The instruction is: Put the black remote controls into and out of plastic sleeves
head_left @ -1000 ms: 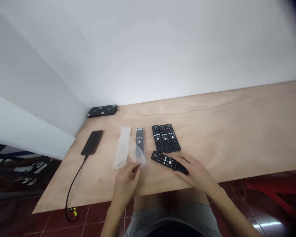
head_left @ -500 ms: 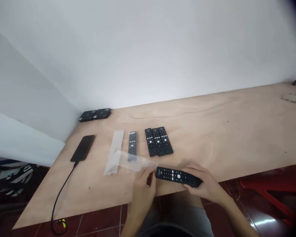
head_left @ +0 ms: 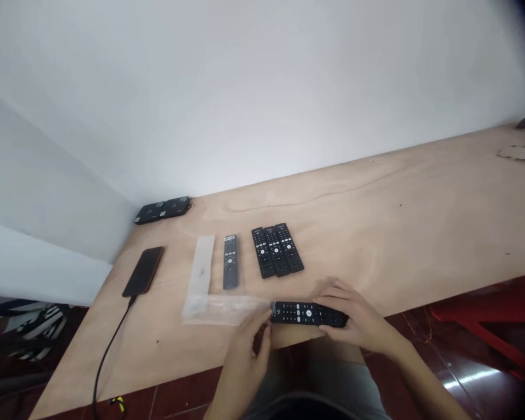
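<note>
A black remote control (head_left: 308, 313) lies level above the table's front edge, its right end gripped by my right hand (head_left: 354, 315). At its left end, my left hand (head_left: 247, 350) pinches the mouth of a clear plastic sleeve (head_left: 231, 309). The remote's tip meets that mouth and looks just inside it. The sleeve stretches left, overlapping another flat plastic sleeve (head_left: 202, 262). Farther back lies a greyer-looking remote (head_left: 230, 262), apparently inside plastic. Three bare black remotes (head_left: 276, 251) rest side by side to its right.
A phone (head_left: 143, 272) with a black cable (head_left: 114, 344) lies on the left of the wooden table (head_left: 398, 251). Two black boxes (head_left: 163, 210) sit in the back left corner against the wall. A red stool (head_left: 481, 332) stands beyond the front edge at right.
The plastic sleeve has come down from its raised slant and now stretches flatter to the left. Both hands and the remote have shifted slightly left. The camera view has tilted a little.
</note>
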A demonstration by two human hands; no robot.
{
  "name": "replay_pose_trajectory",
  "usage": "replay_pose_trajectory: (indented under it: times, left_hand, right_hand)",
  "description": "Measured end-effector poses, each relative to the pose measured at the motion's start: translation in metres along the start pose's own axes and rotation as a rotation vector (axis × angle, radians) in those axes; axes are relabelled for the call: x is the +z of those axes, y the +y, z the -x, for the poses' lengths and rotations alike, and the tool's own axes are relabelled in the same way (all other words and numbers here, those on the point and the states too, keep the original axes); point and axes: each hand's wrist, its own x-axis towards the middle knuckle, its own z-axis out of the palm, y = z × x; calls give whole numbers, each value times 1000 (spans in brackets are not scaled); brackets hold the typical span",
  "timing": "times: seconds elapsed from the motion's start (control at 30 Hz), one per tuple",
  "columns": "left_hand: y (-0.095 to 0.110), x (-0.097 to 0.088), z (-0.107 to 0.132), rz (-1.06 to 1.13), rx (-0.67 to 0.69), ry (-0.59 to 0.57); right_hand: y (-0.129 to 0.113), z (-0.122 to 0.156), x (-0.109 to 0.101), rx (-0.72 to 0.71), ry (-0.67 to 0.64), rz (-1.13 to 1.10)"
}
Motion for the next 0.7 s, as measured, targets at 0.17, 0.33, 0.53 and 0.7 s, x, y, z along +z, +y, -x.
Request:
replay_pose_trajectory:
  times: [0.17,0.33,0.53,0.7]
  left_hand:
    - [-13,-21,-14,-211,189,-48]
    - [-29,-31,-28,-184,323,-168]
    - [-23,-9,-34,-115,345,-126]
    - [-16,-17,-37,-152,271,-169]
  right_hand:
    - [0,-5,-2,60,-72,4]
    - [0,-12,-5,43,-157,-14]
    - [-12,-34,9,19,-186,-41]
    - [-8,-33,19,77,-56,-76]
